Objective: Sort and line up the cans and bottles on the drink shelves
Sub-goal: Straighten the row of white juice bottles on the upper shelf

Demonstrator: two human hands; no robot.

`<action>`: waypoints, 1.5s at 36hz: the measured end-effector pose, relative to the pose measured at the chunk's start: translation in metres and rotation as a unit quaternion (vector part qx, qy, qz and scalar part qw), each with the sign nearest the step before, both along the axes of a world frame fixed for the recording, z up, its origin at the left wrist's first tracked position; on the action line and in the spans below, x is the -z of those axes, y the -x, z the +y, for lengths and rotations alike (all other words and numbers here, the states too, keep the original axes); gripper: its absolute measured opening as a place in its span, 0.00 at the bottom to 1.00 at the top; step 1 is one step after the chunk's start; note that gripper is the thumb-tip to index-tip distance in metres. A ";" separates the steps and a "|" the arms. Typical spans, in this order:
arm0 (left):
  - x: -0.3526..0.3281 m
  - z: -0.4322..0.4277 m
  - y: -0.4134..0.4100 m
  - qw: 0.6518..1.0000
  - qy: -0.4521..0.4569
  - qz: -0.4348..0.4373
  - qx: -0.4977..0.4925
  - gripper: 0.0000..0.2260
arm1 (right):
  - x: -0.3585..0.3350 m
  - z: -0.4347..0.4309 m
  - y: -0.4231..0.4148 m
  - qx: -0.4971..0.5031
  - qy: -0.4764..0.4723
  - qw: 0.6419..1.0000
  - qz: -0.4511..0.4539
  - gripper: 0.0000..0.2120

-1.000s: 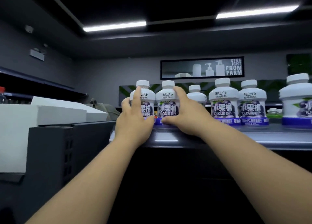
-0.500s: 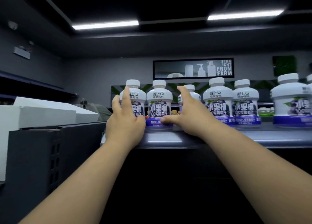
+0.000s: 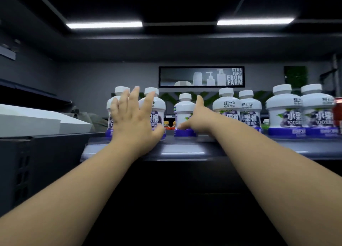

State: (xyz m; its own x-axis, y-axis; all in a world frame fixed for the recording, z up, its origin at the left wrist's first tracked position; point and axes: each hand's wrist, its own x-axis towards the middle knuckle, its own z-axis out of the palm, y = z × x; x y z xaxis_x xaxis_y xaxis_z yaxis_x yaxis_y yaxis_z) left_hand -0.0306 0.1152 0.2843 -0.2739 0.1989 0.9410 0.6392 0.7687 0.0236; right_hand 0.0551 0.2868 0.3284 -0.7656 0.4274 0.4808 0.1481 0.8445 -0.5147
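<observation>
Fingers spread, left hand (image 3: 133, 121) fronts two stout bottles (image 3: 158, 112); right hand (image 3: 200, 119), open, sits at three o'clock of a third bottle (image 3: 184, 110), likely rigid and heavy, best gripped mid-body.

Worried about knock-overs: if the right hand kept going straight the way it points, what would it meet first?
Probably the set-back white bottle; the right hand is close beside it, though depth is unclear.

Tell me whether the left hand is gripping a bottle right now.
No: the left hand shows straight, spread fingers that curl round nothing.
</observation>
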 end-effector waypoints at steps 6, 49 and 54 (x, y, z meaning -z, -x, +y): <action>0.004 0.016 0.010 1.000 -0.009 0.003 -0.014 0.39 | 0.000 0.008 0.020 -0.008 0.022 1.000 -0.001 0.52; 0.026 0.041 -0.032 0.992 -0.050 0.070 0.087 0.34 | 0.046 0.046 -0.065 -0.014 -0.152 0.952 0.266 0.39; 0.030 0.094 -0.075 0.981 0.014 0.090 0.173 0.32 | 0.050 0.096 -0.094 0.019 -0.075 0.946 0.315 0.30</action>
